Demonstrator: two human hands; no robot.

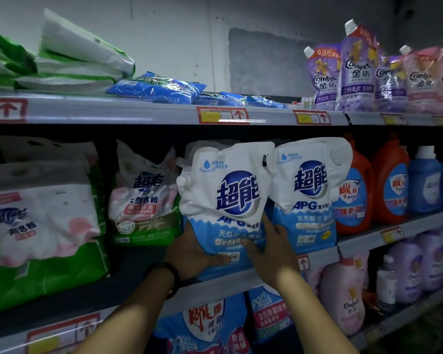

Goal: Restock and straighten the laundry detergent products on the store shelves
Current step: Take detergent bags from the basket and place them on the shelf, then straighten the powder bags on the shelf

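A white and blue detergent pouch (225,192) with a side spout stands at the front of the middle shelf (128,284), tilted slightly left. My left hand (189,254) grips its lower left edge and my right hand (269,249) presses its lower right front. A second identical pouch (310,190) stands upright right beside it, touching it. The bottom of the held pouch is partly hidden by my hands.
Green and white powder bags (41,221) fill the shelf's left. Orange jugs (386,180) and blue bottles (423,180) stand to the right. The top shelf holds flat blue packs (161,88) and purple softener pouches (356,72). Below are more pouches and pink bottles (343,295).
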